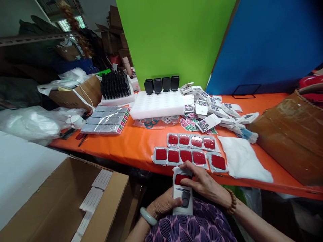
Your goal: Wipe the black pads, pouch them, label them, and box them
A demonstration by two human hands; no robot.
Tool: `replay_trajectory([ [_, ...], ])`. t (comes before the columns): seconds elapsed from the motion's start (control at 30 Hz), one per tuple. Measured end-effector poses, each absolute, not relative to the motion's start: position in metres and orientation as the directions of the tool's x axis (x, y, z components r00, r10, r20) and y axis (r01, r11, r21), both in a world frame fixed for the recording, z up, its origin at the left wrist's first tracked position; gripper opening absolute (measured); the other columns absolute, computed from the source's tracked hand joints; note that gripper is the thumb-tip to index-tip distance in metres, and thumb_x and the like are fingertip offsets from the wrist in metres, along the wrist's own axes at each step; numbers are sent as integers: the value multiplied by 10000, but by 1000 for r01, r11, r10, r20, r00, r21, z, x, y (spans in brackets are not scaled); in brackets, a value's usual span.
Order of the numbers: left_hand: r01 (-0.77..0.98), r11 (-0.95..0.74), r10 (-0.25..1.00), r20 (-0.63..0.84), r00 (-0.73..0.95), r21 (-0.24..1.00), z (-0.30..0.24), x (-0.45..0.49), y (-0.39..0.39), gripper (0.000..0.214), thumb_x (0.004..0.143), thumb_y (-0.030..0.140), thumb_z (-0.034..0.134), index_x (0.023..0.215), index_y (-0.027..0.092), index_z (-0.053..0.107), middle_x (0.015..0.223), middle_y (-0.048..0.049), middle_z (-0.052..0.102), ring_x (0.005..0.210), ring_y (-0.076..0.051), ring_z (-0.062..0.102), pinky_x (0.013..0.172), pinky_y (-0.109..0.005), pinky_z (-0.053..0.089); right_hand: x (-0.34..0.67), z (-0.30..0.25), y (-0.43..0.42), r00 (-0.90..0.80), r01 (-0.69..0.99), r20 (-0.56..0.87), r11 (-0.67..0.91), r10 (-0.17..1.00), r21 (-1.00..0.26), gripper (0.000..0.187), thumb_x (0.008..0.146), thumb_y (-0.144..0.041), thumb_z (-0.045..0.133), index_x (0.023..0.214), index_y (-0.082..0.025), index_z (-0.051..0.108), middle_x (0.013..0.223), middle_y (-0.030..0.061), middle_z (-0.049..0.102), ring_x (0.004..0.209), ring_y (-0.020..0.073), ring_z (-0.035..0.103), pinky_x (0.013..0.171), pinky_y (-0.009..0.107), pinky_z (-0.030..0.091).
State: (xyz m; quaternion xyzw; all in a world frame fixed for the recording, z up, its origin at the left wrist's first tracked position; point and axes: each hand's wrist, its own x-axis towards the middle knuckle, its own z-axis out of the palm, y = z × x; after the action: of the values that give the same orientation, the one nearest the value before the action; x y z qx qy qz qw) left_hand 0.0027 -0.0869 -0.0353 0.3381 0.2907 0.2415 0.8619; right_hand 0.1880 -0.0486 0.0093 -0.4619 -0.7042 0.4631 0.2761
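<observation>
Both hands grip one white packet (179,193) just below the near edge of the orange table (141,144): left hand (163,205) pinching its lower side, right hand (205,185) folded over its top. Red pads (186,156) crowd that edge; a cardboard box (58,201) stands open leftward.

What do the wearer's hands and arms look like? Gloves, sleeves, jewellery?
No gloves. The left hand wears a pale green bangle at the wrist, the right hand a brown bead bracelet. No sleeves on the forearms; purple leaf-print clothing below.
</observation>
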Motion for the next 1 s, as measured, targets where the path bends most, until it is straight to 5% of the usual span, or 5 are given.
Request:
replay_trajectory([
  [0.17,-97,602,639,-405,654,792,-36,-1,-83,647,605,412,827,1166,159,630,945,-59,682,831,-207,602,770,-302,422,185,4,-70,-431,448,-10,204,902,-870,118,865,-249,567,981,-230,556,944,41,623,848,189,594,760,340,488],
  [0.4,-142,429,875,-371,310,892,-30,-9,-92,637,596,207,840,1167,217,559,857,-7,635,653,-107,551,620,-224,422,185,-7,-90,-421,530,-10,237,907,-814,106,841,-272,610,943,-248,597,894,43,619,883,235,552,828,435,462],
  [0.57,-95,413,874,-365,320,906,-24,-13,-96,445,692,241,780,1092,188,591,873,-42,681,757,-153,605,700,-254,462,176,-3,-94,-402,461,24,225,915,-858,209,847,-175,566,1033,-264,600,1019,61,579,990,239,533,906,439,451],
  [0.7,-139,472,850,-408,333,870,-29,-15,-93,388,679,240,787,1028,157,642,859,-57,703,779,-173,625,730,-271,471,176,-21,-102,-169,345,104,157,980,-925,364,819,-217,617,1172,-261,543,1242,97,490,1188,268,479,995,427,436],
  [1.0,-4,458,840,-431,330,889,-28,-10,-91,335,747,352,726,1021,161,708,856,-62,715,721,-166,603,673,-254,459,182,-38,-110,-194,-40,-238,-250,952,-967,220,850,-409,624,960,-218,628,891,25,638,796,173,614,721,286,496],
])
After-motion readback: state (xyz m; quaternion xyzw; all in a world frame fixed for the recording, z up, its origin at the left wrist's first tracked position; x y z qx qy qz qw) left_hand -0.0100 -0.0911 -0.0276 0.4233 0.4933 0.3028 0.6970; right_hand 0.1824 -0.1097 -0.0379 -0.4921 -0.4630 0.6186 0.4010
